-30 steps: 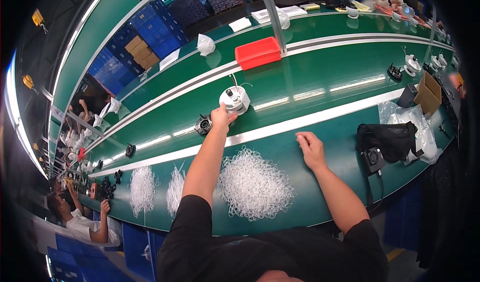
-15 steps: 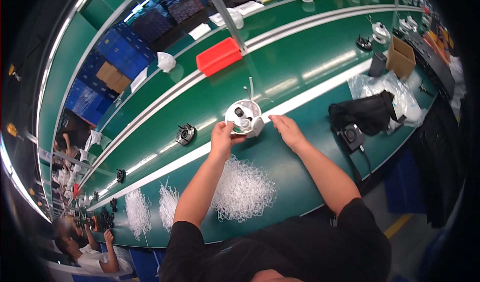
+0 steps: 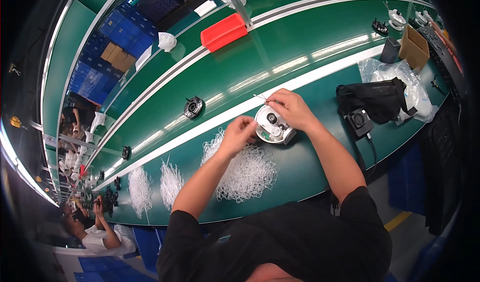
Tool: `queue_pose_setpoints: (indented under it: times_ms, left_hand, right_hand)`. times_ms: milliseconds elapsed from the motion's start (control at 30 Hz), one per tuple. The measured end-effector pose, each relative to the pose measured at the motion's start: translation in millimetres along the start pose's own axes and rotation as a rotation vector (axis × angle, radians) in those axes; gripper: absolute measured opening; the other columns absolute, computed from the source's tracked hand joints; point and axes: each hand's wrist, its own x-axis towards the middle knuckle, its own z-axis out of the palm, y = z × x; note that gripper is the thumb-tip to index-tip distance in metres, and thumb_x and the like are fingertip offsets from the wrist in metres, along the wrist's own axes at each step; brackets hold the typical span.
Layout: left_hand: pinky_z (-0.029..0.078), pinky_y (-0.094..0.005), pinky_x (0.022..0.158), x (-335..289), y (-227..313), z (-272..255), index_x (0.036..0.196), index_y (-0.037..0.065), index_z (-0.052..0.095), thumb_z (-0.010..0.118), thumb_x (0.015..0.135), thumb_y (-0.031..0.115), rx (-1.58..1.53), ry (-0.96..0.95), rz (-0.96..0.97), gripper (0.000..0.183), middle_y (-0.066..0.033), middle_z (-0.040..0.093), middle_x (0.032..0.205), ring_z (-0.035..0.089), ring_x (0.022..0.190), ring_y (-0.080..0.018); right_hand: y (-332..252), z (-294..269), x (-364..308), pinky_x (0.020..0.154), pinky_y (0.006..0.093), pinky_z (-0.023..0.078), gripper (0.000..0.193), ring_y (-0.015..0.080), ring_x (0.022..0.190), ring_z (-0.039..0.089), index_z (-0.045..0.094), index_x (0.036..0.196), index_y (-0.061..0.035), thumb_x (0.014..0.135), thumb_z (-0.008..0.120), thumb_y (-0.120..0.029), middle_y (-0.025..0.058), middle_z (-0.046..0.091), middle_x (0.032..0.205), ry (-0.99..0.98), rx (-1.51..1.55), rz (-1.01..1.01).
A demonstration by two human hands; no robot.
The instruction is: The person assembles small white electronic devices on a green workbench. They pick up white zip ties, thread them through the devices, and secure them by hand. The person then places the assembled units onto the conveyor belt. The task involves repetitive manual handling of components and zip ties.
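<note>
A white round camera housing [image 3: 273,130] with a black lens rests on the near bench strip in front of me, its open side up. At its far rim my right hand [image 3: 292,109] is closed, pinching the thin white cable [image 3: 260,97] that sticks out there. My left hand [image 3: 239,135] is closed at the housing's left rim, thumb and fingers against the edge. Beneath and beside my left forearm lies a big heap of white looped ties [image 3: 247,174]. Smaller bundles of white ties [image 3: 171,182] lie farther left.
On the green belt [image 3: 225,89] sits a black round part [image 3: 193,107]. A red bin [image 3: 224,32] stands beyond it. To the right are a black bag [image 3: 370,102], a black boxy device with a cord [image 3: 359,123], clear plastic bags and a cardboard box [image 3: 414,47]. A co-worker sits at far left.
The camera housing has come off the belt's edge, nearer and to the right, onto the bench. My right hand, open and apart before, is now closed at the cable by its rim.
</note>
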Motion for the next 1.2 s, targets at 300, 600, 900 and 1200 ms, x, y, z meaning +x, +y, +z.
queue_pose_setpoints:
  times_ms: [300,600,900,1200]
  left_hand:
    - [0.045,-0.0214,0.057,16.7,42.3,1.8,0.105,-0.001,0.066,0.068,0.093,0.007,-0.154,0.122,0.286,0.015,-0.0062,0.071,0.090,0.057,0.067,-0.0069]
    - [0.044,-0.0202,0.058,30.6,40.3,10.2,0.118,0.002,0.058,0.071,0.090,0.004,-0.490,0.056,0.280,0.031,-0.0079,0.071,0.095,0.059,0.068,-0.0075]
    - [0.046,-0.0203,0.059,32.5,34.9,12.8,0.118,-0.001,0.060,0.071,0.090,0.005,-0.526,0.027,0.256,0.031,-0.0093,0.072,0.095,0.060,0.070,-0.0078]
    - [0.047,-0.0200,0.061,34.8,34.8,17.9,0.110,0.000,0.066,0.072,0.089,0.004,-0.220,0.023,0.243,0.022,-0.0042,0.070,0.089,0.063,0.075,-0.0068]
  right_hand:
    - [-8.7,0.6,-8.3,0.079,0.0395,0.047,0.014,0.0287,0.080,0.061,0.072,0.097,-0.0053,0.089,0.064,-0.014,0.0083,0.073,0.091,0.059,-0.189,-0.093]
    - [-10.3,-1.3,-10.5,0.068,0.0433,0.051,0.016,0.0358,0.079,0.066,0.070,0.096,-0.0033,0.091,0.061,-0.016,0.0142,0.069,0.087,0.063,-0.058,-0.033]
    - [-11.5,0.5,-11.9,0.068,0.0434,0.051,0.015,0.0360,0.078,0.066,0.070,0.097,-0.0040,0.092,0.061,-0.016,0.0148,0.069,0.088,0.116,-0.035,-0.016]
    - [-6.6,-0.6,-10.1,0.066,0.0451,0.050,0.012,0.0362,0.073,0.064,0.069,0.093,-0.0043,0.090,0.063,-0.014,0.0144,0.066,0.080,0.104,-0.098,-0.149]
